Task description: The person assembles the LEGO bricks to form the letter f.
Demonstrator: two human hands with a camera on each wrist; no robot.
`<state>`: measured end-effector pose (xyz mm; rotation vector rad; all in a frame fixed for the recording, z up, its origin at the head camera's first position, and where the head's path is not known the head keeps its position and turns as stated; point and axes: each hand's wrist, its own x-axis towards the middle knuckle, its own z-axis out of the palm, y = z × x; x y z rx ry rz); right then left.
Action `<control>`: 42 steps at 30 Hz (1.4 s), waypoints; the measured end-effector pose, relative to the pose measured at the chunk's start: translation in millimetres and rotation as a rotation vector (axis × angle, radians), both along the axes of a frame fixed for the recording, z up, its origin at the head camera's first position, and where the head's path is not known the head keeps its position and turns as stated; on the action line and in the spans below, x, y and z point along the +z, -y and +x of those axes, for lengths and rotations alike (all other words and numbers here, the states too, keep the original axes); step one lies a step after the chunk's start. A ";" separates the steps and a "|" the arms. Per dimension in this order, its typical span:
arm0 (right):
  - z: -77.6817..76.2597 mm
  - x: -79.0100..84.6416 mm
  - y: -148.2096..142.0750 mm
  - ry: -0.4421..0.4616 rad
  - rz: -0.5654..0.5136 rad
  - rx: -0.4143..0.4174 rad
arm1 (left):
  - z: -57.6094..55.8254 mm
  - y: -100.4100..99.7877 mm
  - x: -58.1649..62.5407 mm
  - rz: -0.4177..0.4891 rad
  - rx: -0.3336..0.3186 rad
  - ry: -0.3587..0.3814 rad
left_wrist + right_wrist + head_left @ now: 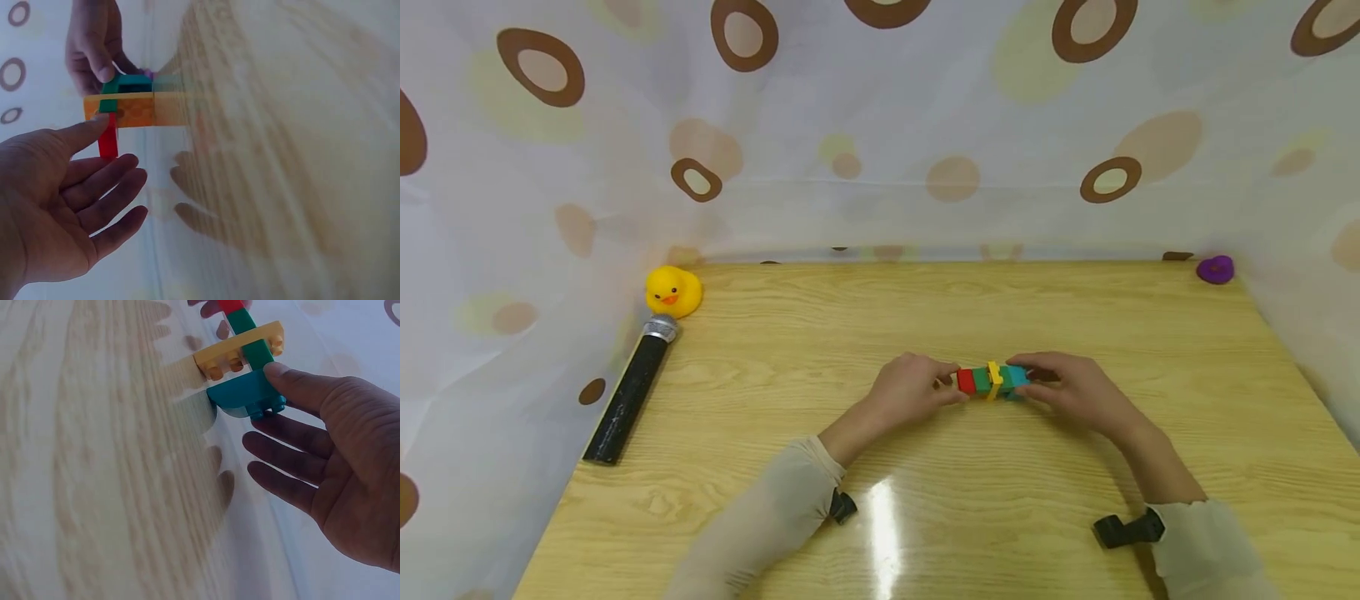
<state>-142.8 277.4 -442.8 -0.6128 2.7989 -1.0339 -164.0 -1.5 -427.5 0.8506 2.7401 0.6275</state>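
A small assembly of toy building blocks stands on the table between my two hands. Its row runs from a red block [966, 381] through green [982, 380] to a teal block [1017, 377], with a yellow block [234, 349] set crosswise in the middle. The yellow block's lower end meets the tabletop in the left wrist view. My left hand [916, 387] pinches the red block [108, 135] between thumb and fingers. At the opposite end, my right hand [1078, 388] pinches the teal block [244, 394], thumb on top and other fingers spread below.
A yellow rubber duck [673, 292] sits at the back left, with a black microphone [631, 400] lying just in front of it. In the far right corner is a small purple toy [1215, 269]. A patterned curtain [895, 108] borders the wooden table [820, 325].
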 end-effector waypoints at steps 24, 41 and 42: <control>-25.4 30.6 41.2 0.093 -0.214 -0.130 | -1.4 26.3 8.4 0.300 0.164 0.285; -60.1 6.6 65.7 0.241 -0.181 0.068 | -11.0 32.6 -2.2 0.076 -0.023 0.052; -61.3 5.6 66.3 0.260 -0.200 0.085 | -11.9 33.0 -3.0 0.075 -0.032 0.061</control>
